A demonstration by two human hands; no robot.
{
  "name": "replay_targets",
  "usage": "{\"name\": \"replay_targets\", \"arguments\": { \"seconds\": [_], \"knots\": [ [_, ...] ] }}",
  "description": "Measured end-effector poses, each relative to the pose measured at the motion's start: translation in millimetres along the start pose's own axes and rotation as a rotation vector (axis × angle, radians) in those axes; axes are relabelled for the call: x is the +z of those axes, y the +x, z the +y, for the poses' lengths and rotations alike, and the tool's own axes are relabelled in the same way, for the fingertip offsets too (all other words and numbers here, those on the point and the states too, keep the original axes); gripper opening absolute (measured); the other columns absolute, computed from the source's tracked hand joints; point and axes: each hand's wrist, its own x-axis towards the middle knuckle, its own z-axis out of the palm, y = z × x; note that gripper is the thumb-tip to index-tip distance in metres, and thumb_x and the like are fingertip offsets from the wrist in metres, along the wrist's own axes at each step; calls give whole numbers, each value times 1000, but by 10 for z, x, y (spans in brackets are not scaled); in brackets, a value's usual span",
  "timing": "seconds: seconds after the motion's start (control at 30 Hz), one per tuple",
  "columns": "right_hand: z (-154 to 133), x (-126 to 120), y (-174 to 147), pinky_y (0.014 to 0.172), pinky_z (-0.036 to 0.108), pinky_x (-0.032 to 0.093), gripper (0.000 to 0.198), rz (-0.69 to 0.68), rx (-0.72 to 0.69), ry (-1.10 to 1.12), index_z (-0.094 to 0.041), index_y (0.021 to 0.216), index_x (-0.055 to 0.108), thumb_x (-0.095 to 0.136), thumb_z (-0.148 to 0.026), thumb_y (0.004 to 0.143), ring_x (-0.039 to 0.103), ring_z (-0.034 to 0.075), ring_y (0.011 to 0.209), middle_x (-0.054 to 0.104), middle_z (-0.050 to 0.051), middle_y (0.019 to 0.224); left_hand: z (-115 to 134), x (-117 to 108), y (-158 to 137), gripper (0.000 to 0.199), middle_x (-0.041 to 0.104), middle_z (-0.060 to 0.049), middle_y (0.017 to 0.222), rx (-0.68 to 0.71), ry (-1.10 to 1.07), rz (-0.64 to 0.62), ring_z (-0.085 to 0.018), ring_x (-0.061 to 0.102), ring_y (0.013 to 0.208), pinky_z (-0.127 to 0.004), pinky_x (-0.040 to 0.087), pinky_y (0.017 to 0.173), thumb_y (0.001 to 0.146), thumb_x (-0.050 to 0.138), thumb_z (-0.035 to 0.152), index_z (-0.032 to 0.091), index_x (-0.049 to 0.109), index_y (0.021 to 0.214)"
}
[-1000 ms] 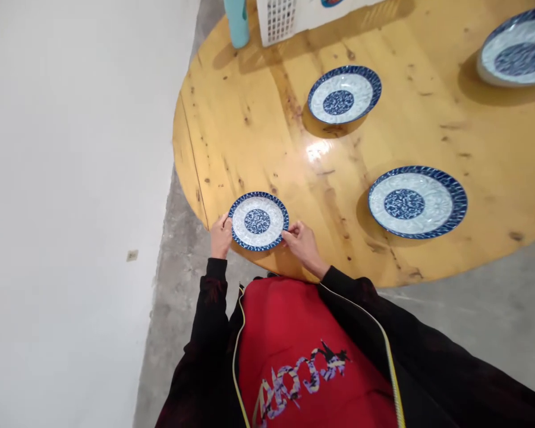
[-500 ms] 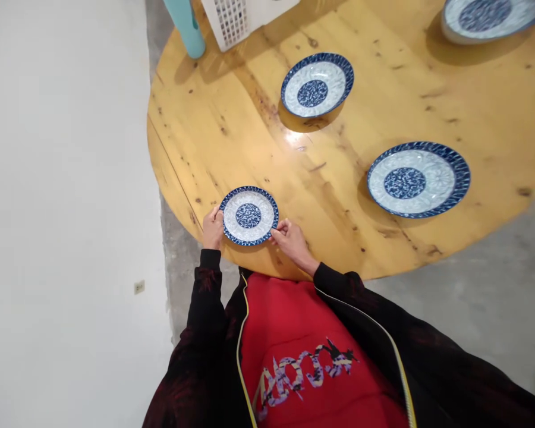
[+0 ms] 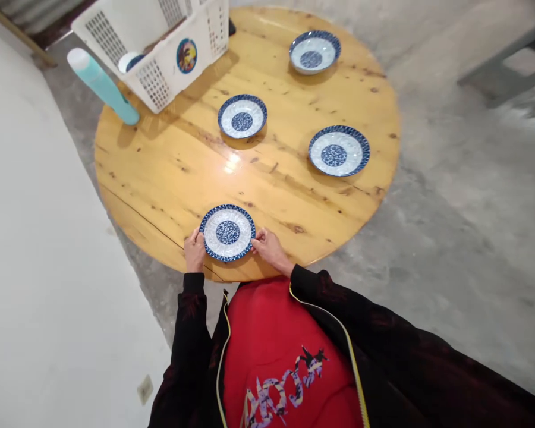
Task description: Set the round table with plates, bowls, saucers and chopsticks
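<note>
A blue-and-white patterned plate is at the near edge of the round wooden table. My left hand pinches its left rim, the fingertips partly hidden by the plate. On the other side, my right hand grips the lower right rim between thumb and fingers. Farther off are three matching dishes: one plate near the middle, another plate to the right, and a deeper bowl at the back.
A white plastic basket with a round sticker stands at the back left, a blue-and-white dish inside it. Beside it is a turquoise bottle. A white wall runs along the left. Grey furniture stands at the far right.
My view has swung up and to the right, bringing the whole basket and the far dishes into sight. Both hands keep their hold on the plate at the table's near edge.
</note>
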Motion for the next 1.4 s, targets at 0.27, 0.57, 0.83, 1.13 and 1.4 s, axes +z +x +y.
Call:
{"name": "replay_targets", "arguments": {
  "seconds": [0.27,0.57,0.83,1.13,1.4],
  "knots": [
    [-120,-8,-38,55,27,50,21,116,-7,6,-26,72,46,58,-9,75,66,18,56,63,-3,56,7,3,147,37,77,-8,104,42,-42,-135,-22,67,99,-29,52,93,84,50,34,14,73,105],
    [-161,-104,-87,55,26,52,19,121,31,54,-23,71,54,62,-9,81,64,17,53,63,-2,55,-36,13,111,32,77,-7,100,82,36,-139,-22,67,100,-31,53,94,89,52,32,16,75,104],
    [-161,-292,-192,62,24,52,21,116,65,136,-19,77,61,58,-11,97,64,12,62,68,0,72,-217,-46,-35,29,68,-3,80,-84,-13,-140,-17,63,74,-28,53,76,99,46,31,17,72,98],
    [-205,-176,-158,61,25,53,22,101,63,36,-19,75,61,65,-6,93,63,13,58,64,-1,59,-160,-4,-62,32,36,4,62,93,122,-152,-12,38,64,-25,31,64,92,52,26,21,40,63],
    [-133,-135,-5,53,20,52,22,136,1,60,-20,73,60,63,-4,87,64,12,55,65,-1,57,-95,24,56,31,36,4,61,106,149,-128,-12,37,64,-26,29,64,90,50,26,22,38,63]
  ]
}}
